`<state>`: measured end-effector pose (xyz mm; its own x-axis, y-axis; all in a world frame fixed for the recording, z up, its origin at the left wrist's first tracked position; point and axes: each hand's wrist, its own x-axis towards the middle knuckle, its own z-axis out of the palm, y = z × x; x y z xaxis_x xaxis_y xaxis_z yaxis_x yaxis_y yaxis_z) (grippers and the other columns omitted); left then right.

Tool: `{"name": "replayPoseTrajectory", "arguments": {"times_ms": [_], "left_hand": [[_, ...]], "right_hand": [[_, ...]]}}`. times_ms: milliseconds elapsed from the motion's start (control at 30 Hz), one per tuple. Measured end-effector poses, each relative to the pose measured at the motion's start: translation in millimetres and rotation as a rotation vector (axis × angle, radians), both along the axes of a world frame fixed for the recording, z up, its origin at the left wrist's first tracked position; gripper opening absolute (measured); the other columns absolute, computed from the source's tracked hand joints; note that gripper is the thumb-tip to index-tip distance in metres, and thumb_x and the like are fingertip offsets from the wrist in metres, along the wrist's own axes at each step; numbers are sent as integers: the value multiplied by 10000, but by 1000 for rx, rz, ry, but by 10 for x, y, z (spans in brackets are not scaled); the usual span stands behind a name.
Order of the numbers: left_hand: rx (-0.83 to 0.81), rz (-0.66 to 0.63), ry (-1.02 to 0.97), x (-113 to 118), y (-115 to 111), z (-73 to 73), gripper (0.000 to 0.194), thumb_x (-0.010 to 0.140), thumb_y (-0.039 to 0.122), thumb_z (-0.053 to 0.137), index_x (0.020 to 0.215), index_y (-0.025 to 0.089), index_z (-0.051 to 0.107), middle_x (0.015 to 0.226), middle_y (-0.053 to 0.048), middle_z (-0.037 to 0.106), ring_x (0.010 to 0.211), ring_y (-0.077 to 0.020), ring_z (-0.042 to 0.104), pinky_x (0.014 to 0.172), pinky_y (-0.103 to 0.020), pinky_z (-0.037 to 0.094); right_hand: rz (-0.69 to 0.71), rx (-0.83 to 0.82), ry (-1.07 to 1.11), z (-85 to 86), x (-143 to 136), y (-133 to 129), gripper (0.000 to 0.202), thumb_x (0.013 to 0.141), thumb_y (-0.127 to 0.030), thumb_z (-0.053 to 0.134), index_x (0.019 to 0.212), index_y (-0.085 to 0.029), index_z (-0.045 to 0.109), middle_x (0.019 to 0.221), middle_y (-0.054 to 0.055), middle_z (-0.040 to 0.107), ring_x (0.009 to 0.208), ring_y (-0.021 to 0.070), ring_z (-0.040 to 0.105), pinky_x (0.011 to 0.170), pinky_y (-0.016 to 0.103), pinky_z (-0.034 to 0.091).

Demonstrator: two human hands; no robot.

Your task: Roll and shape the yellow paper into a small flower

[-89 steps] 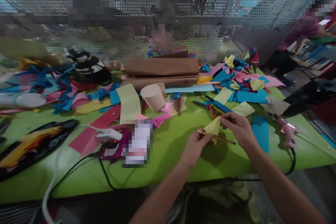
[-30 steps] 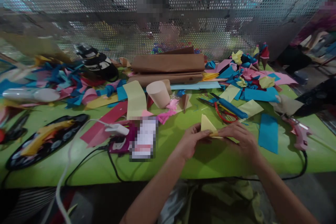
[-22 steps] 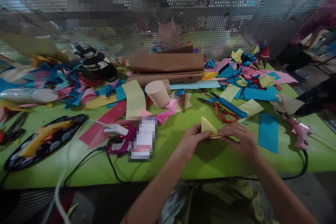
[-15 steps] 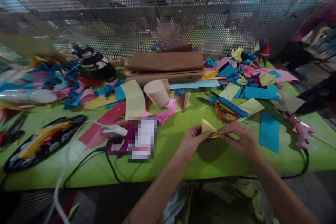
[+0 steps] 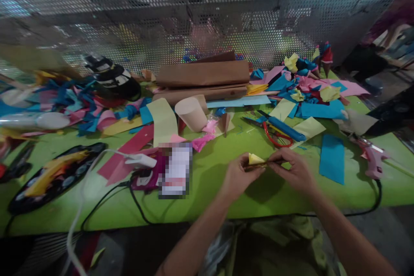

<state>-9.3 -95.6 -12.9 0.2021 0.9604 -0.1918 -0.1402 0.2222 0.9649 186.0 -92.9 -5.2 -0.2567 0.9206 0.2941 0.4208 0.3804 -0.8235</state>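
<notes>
Over the green table, both my hands work on one small folded piece of yellow paper (image 5: 255, 159) with a narrow brown edge along its lower side. My left hand (image 5: 238, 176) is closed, its thumb and fingers gripping the left part of the piece. At the right end, my right hand (image 5: 293, 169) pinches the brown part between thumb and fingertips. The exact shape of the brown part is mostly hidden by my fingers. Just beyond my right hand lie a blue-handled cutter (image 5: 286, 128) and red-handled scissors (image 5: 274, 138).
A pink glue gun (image 5: 375, 159) rests at the right, its cord along the front edge. A blue paper strip (image 5: 332, 159) is nearer. Left are a phone (image 5: 176, 170), a power strip and cables. Brown paper rolls (image 5: 203, 73), a tape roll (image 5: 190, 113) and coloured scraps line the back.
The folded yellow paper has tipped flatter, so less yellow and more of the brown edge shows. My right fingers have turned slightly on its end; both hands keep their grip.
</notes>
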Motion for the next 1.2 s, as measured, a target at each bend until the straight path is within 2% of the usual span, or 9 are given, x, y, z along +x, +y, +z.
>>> {"name": "replayPoseTrajectory", "arguments": {"times_ms": [133, 233, 333, 533, 767, 1033, 1200], "left_hand": [[19, 2, 56, 4, -7, -22, 230, 725, 227, 804, 930, 147, 739, 950, -70, 786, 880, -218, 721, 838, -303, 554], [-9, 8, 2, 12, -2, -31, 262, 725, 237, 805, 963, 146, 743, 993, -76, 787, 906, -218, 725, 871, -312, 554], [-50, 26, -59, 13, 16, -21, 317, 685, 267, 845, 957, 137, 748, 982, -78, 789, 884, -213, 725, 856, -309, 554], [-121, 59, -128, -17, 53, 19, 405, 589, 306, 922, 900, 114, 747, 845, -67, 778, 752, -168, 692, 738, -263, 544], [-129, 49, -128, -51, 51, 33, 441, 573, 364, 938, 873, 109, 740, 803, -60, 753, 678, -144, 654, 648, -243, 520], [-95, 39, -109, -46, 35, -10, 414, 614, 392, 915, 874, 119, 742, 833, -61, 754, 734, -155, 659, 713, -258, 527], [-34, 43, -40, -44, 14, 5, 336, 669, 398, 874, 804, 135, 714, 758, -30, 712, 709, -145, 620, 704, -252, 502]], "right_hand": [[8, 2, 30, -40, -5, -4, 45, 933, -224, 650, 962, -228, 684, 906, 37, 702, 809, 188, 676, 711, 301, 563], [7, 76, -30, -33, -1, 5, 27, 940, -231, 659, 941, -233, 686, 873, 29, 704, 788, 186, 658, 696, 302, 533], [28, 149, -89, -8, 14, 21, 35, 935, -229, 681, 968, -234, 693, 873, 33, 719, 801, 195, 658, 716, 319, 525], [62, 324, -109, -19, 38, 33, 202, 927, -143, 678, 1100, -246, 700, 1015, 58, 726, 955, 208, 668, 845, 356, 539], [40, 421, -197, -23, 19, 48, 135, 920, -176, 704, 1043, -233, 709, 926, 48, 735, 870, 203, 674, 791, 358, 530], [31, 461, -252, -26, 19, 62, 92, 945, -218, 675, 1020, -243, 722, 905, 47, 743, 850, 209, 676, 787, 367, 529], [49, 470, -299, -50, 29, 73, 84, 971, -235, 631, 1009, -225, 705, 916, 61, 738, 883, 224, 670, 803, 381, 528]]}}
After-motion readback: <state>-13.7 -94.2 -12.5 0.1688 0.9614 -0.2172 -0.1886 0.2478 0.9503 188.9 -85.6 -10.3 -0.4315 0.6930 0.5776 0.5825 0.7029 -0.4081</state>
